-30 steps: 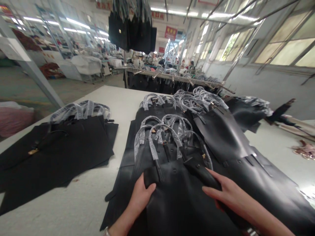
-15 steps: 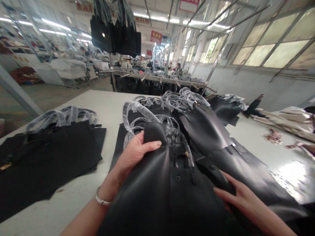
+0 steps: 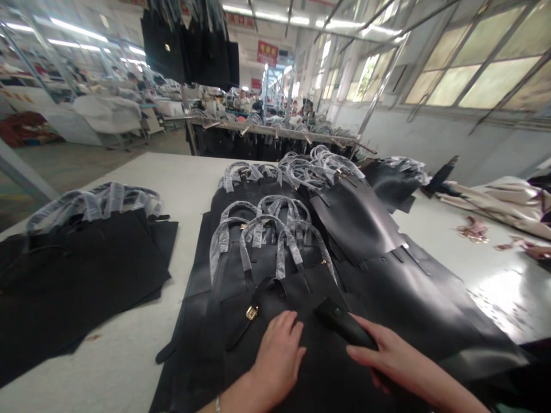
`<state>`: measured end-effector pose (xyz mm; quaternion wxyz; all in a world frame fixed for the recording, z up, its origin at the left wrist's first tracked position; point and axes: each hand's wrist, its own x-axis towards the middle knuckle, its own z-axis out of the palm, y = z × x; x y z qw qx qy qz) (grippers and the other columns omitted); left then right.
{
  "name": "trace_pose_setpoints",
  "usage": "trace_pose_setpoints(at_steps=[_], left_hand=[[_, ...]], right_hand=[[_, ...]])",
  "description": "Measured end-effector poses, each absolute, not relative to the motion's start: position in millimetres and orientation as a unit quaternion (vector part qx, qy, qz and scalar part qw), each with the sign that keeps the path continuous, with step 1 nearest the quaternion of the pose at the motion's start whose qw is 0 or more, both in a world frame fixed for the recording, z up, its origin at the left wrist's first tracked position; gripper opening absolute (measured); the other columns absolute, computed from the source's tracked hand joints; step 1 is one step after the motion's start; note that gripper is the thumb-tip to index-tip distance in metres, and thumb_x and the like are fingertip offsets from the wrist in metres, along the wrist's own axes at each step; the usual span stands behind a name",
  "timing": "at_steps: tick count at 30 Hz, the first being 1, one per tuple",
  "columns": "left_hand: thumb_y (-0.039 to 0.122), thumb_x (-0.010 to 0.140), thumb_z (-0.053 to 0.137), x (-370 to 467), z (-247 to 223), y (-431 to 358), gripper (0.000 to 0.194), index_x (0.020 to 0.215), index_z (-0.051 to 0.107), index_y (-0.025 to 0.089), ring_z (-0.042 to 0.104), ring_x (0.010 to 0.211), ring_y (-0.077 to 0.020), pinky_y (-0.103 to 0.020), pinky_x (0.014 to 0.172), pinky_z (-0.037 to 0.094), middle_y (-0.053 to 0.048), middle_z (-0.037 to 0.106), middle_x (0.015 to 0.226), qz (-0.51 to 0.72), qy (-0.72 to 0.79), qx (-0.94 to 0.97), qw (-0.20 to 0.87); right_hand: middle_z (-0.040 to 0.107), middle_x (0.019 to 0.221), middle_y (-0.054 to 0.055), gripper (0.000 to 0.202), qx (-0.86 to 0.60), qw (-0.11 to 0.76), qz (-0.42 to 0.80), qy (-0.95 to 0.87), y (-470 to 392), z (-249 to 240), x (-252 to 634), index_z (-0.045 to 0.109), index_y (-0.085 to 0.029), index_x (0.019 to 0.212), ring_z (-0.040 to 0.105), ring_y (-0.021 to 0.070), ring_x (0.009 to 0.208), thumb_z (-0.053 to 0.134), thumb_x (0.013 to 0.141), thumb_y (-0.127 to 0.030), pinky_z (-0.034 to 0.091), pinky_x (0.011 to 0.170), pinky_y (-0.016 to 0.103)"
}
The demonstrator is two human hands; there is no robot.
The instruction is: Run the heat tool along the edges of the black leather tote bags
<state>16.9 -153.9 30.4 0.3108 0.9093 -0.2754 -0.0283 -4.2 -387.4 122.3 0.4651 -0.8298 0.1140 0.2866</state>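
A black leather handbag (image 3: 301, 367) lies flat in front of me, its handles (image 3: 282, 246) wrapped in clear plastic. On its upper part are a gold clasp (image 3: 252, 312) and a narrow strap (image 3: 237, 335). My left hand (image 3: 279, 350) rests palm down on the bag, just right of the clasp, fingers extended and holding nothing visible. In my right hand (image 3: 379, 350), fingers wrap round a black handheld tool (image 3: 344, 324) with a blunt end, held over the bag's right side. The tool's exact kind is unclear, and my hand hides its rear part.
More black bags (image 3: 357, 218) overlap at the right and behind. Another pile of bags (image 3: 86, 269) lies left on the pale table (image 3: 129, 321). Pinkish straps with metal rings (image 3: 473, 229) lie far right, near another person's hand (image 3: 538, 252). Bags (image 3: 189, 51) hang overhead beyond the table.
My left hand has let go of the raised black leather and moved down and right onto the bag. The clasp and handles now show. My right hand has shifted slightly left with the tool.
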Motion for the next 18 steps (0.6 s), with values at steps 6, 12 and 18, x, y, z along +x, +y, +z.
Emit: trace_pose_setpoints(at_steps=[6, 12, 18], left_hand=[[0.019, 0.086, 0.051, 10, 12, -157, 0.04, 0.126, 0.054, 0.016, 0.046, 0.126, -0.028, -0.046, 0.107, 0.041, -0.011, 0.052, 0.135, 0.036, -0.305, 0.902, 0.304], [0.021, 0.085, 0.052, 11, 17, -154, 0.039, 0.124, 0.055, 0.016, 0.048, 0.123, -0.0281, -0.045, 0.106, 0.042, -0.012, 0.054, 0.133, 0.034, -0.3, 0.897, 0.322], [0.022, 0.085, 0.052, 13, 22, -154, 0.039, 0.123, 0.057, 0.015, 0.048, 0.122, -0.0283, -0.045, 0.107, 0.041, -0.012, 0.055, 0.132, 0.024, -0.299, 0.893, 0.335]], right_hand=[[0.055, 0.048, -0.007, 0.06, -0.844, 0.436, 0.294, 0.108, -371, 115, 30, 0.039, -0.015, 0.139, 0.055, 0.0118, 0.039, 0.055, 0.083, -0.03, 0.043, 0.035, 0.017], [0.057, 0.052, -0.006, 0.057, -0.854, 0.426, 0.284, 0.091, -366, 117, 42, 0.042, -0.017, 0.136, 0.056, 0.012, 0.042, 0.056, 0.083, -0.03, 0.044, 0.036, 0.018], [0.056, 0.048, -0.007, 0.063, -0.841, 0.426, 0.317, 0.105, -371, 114, 38, 0.038, -0.015, 0.14, 0.055, 0.0123, 0.039, 0.057, 0.083, -0.031, 0.044, 0.036, 0.018]])
